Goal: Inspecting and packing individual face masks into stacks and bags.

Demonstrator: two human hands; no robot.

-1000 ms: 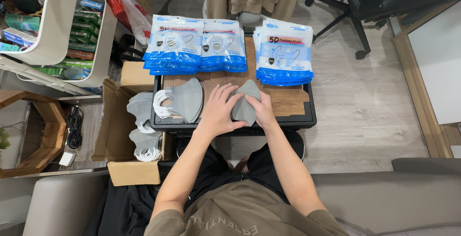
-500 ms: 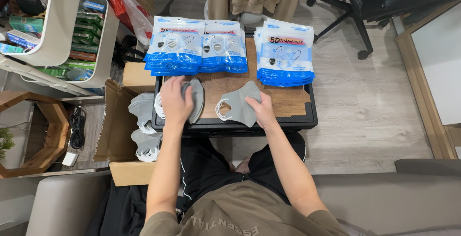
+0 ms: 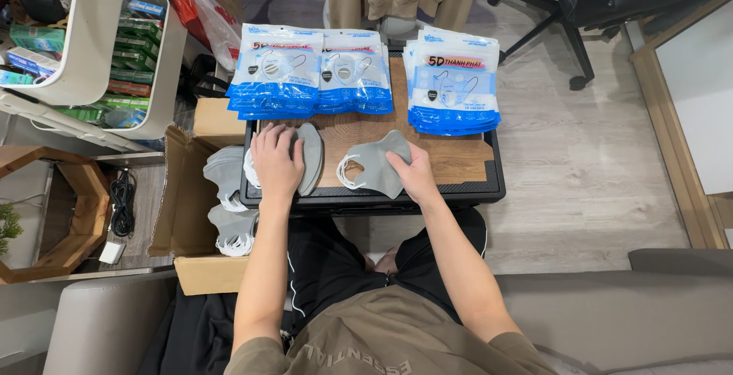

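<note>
— Two hands were on the bench (image 3: 458,163), nearest the seated person. What did each have?

— Her or his left hand (image 3: 276,163) lay flat, fingers together, pressing on a small stack of grey face masks (image 3: 309,157) at the bench's left end. The right hand (image 3: 412,176) had its grip closed on the edge of a single grey mask (image 3: 376,167), which lay in the middle of the wooden top, white ear loops to its left.

— And to the side?

— A cardboard box (image 3: 187,214) stood against the bench's left edge, with more loose grey masks (image 3: 225,180) heaped in it.

— Farther out?

— Three piles of blue-and-white mask packets sat along the far edge: two overlapping piles on the left (image 3: 309,73) and one on the right (image 3: 454,85). Whether they were filled or flat, I couldn't tell.

— How far along did it look?

— Early to middling, I'd judge: only a few masks counted out on the bench, none in a packet in hand, and plenty left in the box.
</note>
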